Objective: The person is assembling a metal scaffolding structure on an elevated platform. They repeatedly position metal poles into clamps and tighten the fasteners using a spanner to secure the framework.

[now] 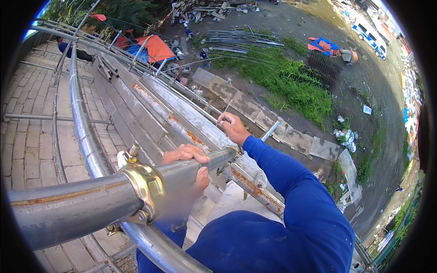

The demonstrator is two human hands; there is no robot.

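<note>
A thick grey scaffold tube (82,204) crosses in front of me from the lower left to the middle. My left hand (185,154) is wrapped round it, fingers over the top and thumb at the near side. A gold-coloured scaffold coupler (146,184) with an upright bolt clamps this tube to a bent-looking shiny tube just left of that hand. Beyond the tube's far end, my right hand (233,128) is closed with curled fingers. It is beside a thin ribbed rod (200,110); whether the fingers grip the rod or something smaller is hidden.
Rusty tubes (166,116) and grey planks (129,104) run along the scaffold. A block wall (36,141) stands left, with another person (75,51) farther along. Far below lie weeds (291,75), stacked pipes (241,41), an orange tarp (159,48) and a parked van (369,38).
</note>
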